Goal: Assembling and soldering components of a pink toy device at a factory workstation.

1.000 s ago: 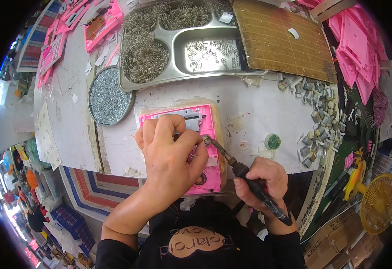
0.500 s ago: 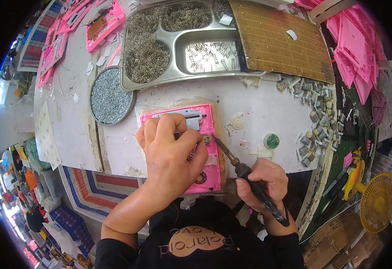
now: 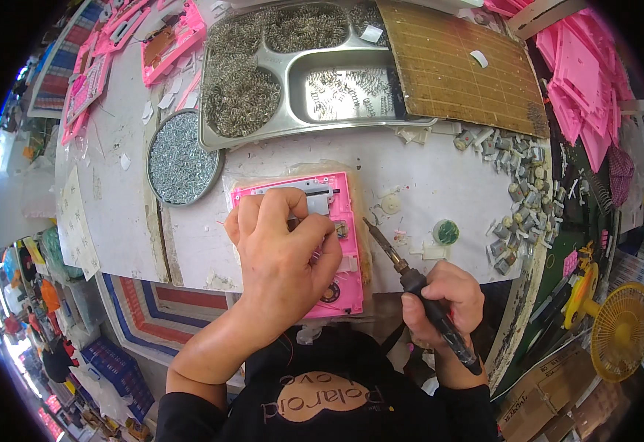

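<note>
A pink plastic casing (image 3: 348, 296) with grey parts, a round part and small fittings inside lies on a padded sheet in front of me. My left hand (image 3: 281, 247) rests over its middle, with thumb and fingers bent together in a pinch. What the fingertips hold is hidden behind the hand; a thin red wire end pokes out on its left. Wrapped around the black handle of a soldering iron (image 3: 414, 283) is my right hand (image 3: 454, 298). The iron's tip points up and left, just off the casing's right edge, touching nothing.
Coiled springs fill compartments of a metal tray (image 3: 286, 74), partly covered by a brown board (image 3: 469, 70). Screws (image 3: 183, 158) fill a round dish at left. Small motors (image 3: 528, 191) lie piled at right, near a green round piece (image 3: 446, 232). A yellow fan (image 3: 624, 331) stands beyond.
The soldering iron's tip has come away from the casing toward the right, along with my right hand. My left hand stays in place.
</note>
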A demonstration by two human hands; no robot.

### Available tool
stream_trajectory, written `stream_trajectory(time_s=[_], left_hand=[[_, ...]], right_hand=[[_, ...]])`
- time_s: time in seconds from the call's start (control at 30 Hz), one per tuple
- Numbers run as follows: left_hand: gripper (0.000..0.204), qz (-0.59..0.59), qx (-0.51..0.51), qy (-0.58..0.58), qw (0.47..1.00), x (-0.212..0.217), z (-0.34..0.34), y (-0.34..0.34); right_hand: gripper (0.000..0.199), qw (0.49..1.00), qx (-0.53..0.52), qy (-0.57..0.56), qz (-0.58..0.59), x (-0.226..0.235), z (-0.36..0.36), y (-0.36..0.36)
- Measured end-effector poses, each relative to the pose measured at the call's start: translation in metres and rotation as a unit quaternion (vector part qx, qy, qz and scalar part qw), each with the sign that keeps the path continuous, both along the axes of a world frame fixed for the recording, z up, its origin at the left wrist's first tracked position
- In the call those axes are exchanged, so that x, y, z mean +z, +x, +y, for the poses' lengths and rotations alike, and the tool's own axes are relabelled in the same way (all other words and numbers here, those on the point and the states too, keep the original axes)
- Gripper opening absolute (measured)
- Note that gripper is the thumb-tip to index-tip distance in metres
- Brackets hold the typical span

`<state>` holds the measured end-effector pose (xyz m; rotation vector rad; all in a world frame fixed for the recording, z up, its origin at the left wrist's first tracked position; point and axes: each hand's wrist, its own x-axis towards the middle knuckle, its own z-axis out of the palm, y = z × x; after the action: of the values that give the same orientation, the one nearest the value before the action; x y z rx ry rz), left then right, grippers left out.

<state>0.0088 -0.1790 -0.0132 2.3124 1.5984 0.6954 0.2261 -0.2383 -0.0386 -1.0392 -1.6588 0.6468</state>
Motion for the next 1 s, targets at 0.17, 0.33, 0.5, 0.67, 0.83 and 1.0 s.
stream_trajectory(time_s=[0.17, 0.33, 0.5, 0.67, 0.83, 1.0], left_hand=[[0.013, -0.004, 0.001, 0.005, 1.000, -0.0010, 0.0003, -0.0005], [0.012, -0.002, 0.001, 0.000, 1.000, -0.0016, -0.0008, -0.0010], [0.012, 0.006, 0.005, -0.001, 1.000, 0.0009, -0.0012, 0.0014], [0.012, 0.013, 0.006, 0.005, 1.000, 0.0029, -0.0011, 0.0028], [0.013, 0.013, 0.005, 0.007, 1.000, 0.0013, -0.0019, 0.0020], [0.014, 0.022, 0.004, 0.016, 1.000, 0.0041, -0.0019, 0.0030]], right_hand=[[0.036, 1.000, 0.005, 0.010, 0.003, 0.0043, -0.0008, 0.0026], [0.036, 1.000, -0.002, 0.009, 0.015, 0.0075, -0.0038, 0.0053], [0.036, 1.000, 0.005, 0.003, 0.008, 0.0087, -0.0042, 0.0084], [0.036, 1.000, -0.004, 0.010, 0.012, 0.0066, -0.0053, 0.0087], [0.036, 1.000, -0.004, 0.009, 0.012, 0.0068, -0.0054, 0.0087], [0.035, 1.000, -0.003, 0.011, 0.018, 0.0090, -0.0036, 0.0065]])
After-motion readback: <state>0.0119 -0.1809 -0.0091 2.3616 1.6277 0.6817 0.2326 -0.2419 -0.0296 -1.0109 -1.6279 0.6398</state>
